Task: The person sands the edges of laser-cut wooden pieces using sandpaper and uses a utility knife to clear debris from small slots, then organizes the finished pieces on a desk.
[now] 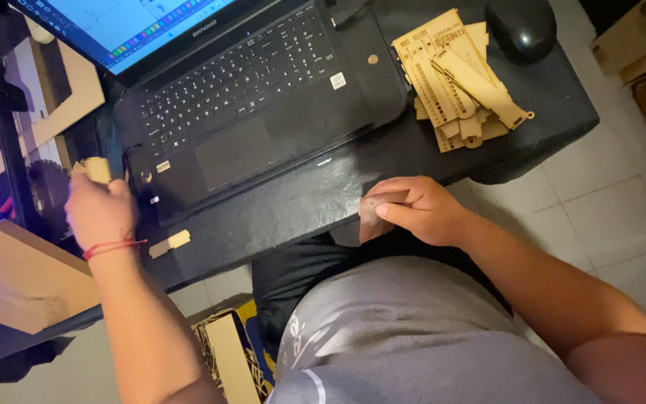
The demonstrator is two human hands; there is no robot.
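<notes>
- The step in hand looks like sorting or gathering small cut wooden pieces at a black desk; each hand has one piece, so I judge the work to be in the middle of handling parts, not at rest.
- The left hand is raised at the desk's left edge, its back toward the camera, wrist with a red cord bent upward. Its fingers are curled closed around a small pale wooden piece that sticks out just above the knuckles.
- The right hand rests at the near edge of the desk, forearm coming in from the lower right. Its thumb and fingers are pinched narrow on a thin flat brownish piece, which pokes out to the left of the fingertips and hangs over the desk edge.
- A loose wooden strip lies on the desk just right of the left wrist, untouched.
- A stack of engraved wooden parts sits well beyond the right fingers, next to a black mouse.
- An open laptop lies between the two hands, farther out than the fingertips.
- The next move would call for a steady pinch on the thin piece, since it looks light and easy to drop over the edge.
</notes>
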